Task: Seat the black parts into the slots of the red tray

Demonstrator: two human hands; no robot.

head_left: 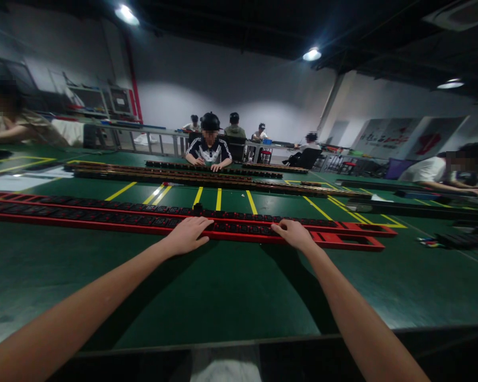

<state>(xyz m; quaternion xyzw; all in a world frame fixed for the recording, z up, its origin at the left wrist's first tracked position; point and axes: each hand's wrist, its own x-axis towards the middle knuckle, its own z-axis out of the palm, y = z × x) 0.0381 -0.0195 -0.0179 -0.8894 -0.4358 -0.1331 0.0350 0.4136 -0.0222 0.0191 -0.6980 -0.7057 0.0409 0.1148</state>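
Note:
Two long red rails lie side by side across the green table, filled with black square parts. On the nearer red rail rests my left hand, its fingers over the black parts and its thumb apart at the near edge. Farther right, my right hand touches the same rail with its fingers bent and its fingertips at the black parts; whether it grips one is too small to tell. Between the hands a row of black parts shows. A small black piece stands up just beyond my left hand.
Beyond the red rails, long brown and black strips lie across the green table, which has yellow tape lines. A person sits opposite. Other people are at the far left and right. A bundle of dark cables lies at the right.

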